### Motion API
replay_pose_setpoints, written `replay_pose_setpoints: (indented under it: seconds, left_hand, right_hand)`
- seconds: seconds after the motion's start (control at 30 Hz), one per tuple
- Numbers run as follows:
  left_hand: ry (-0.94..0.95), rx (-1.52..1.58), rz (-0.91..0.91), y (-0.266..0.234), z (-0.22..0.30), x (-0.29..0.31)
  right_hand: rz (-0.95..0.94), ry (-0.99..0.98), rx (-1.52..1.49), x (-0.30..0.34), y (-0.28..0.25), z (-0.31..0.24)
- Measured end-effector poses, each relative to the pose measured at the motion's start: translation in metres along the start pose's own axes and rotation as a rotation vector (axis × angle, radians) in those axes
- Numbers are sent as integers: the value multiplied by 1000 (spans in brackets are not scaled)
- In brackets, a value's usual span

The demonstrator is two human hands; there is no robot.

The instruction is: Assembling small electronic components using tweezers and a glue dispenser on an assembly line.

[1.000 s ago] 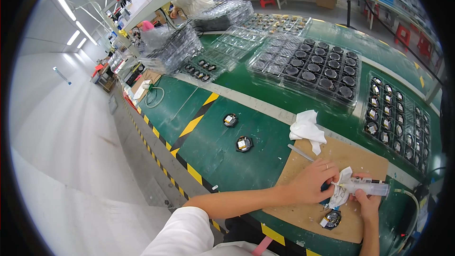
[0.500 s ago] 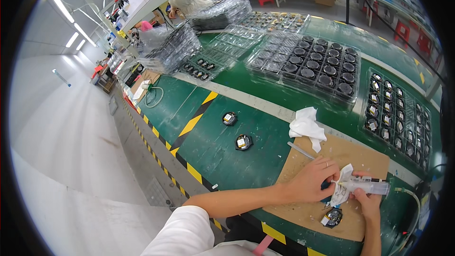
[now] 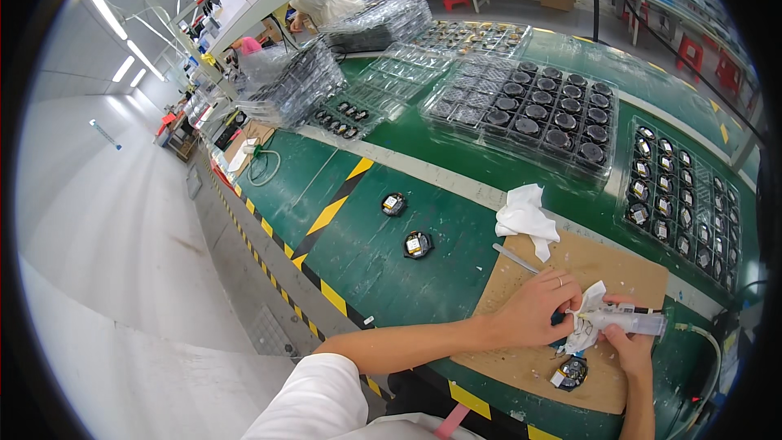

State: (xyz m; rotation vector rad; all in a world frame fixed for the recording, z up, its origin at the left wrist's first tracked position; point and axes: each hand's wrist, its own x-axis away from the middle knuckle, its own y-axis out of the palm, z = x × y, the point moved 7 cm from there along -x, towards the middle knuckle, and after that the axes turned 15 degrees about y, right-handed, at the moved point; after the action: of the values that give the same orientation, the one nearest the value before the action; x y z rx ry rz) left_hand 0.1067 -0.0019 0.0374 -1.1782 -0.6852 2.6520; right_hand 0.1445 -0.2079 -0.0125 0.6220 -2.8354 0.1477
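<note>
My right hand (image 3: 629,348) is closed round a clear dispensing syringe (image 3: 643,323), which lies level above a brown board (image 3: 521,338). A crumpled white wipe (image 3: 583,332), marked with dark smudges, wraps the syringe's left end and hides its tip. My left hand (image 3: 539,310) pinches that wipe, fingers bent. Something blue shows partly beneath the left fingers; I cannot make out what it is. Just below the wipe, a round black watch-like module (image 3: 569,373) with a pale label rests on the board near its front edge.
Two similar round modules (image 3: 418,244) lie on the green bench to the left. A white cloth (image 3: 527,216) and a thin flat tool (image 3: 516,258) are at the board's far edge. Filled clear trays (image 3: 652,220) stand behind. A hose (image 3: 709,338) curves at the right.
</note>
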Motion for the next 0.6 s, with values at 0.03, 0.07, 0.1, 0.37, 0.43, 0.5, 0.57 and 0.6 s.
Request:
replay_pose_setpoints:
  seconds: [0.03,0.07,0.1,0.37,0.43,0.5,0.57,0.6]
  left_hand:
    - [3,-4,-2,0,0,0]
    - [6,-8,-4,1,0,-1]
    - [6,-7,-5,1,0,-1]
    - [53,-83,-23,2,3,-2]
    - [55,-87,-27,3,2,-1]
    - [58,-88,-32,5,1,0]
    - [42,-101,-58,7,0,1]
    - [43,-100,-58,7,0,1]
  right_hand:
    - [1,1,0,0,-1,1]
    - [-4,-4,9,-1,-2,2]
    - [-8,-8,18,0,-3,2]
    - [-33,79,-43,2,0,-5]
    - [-41,86,-46,2,1,-5]
    - [-29,76,-51,2,0,-6]
    - [-35,72,-55,1,0,-5]
    - [-42,67,-59,1,0,-6]
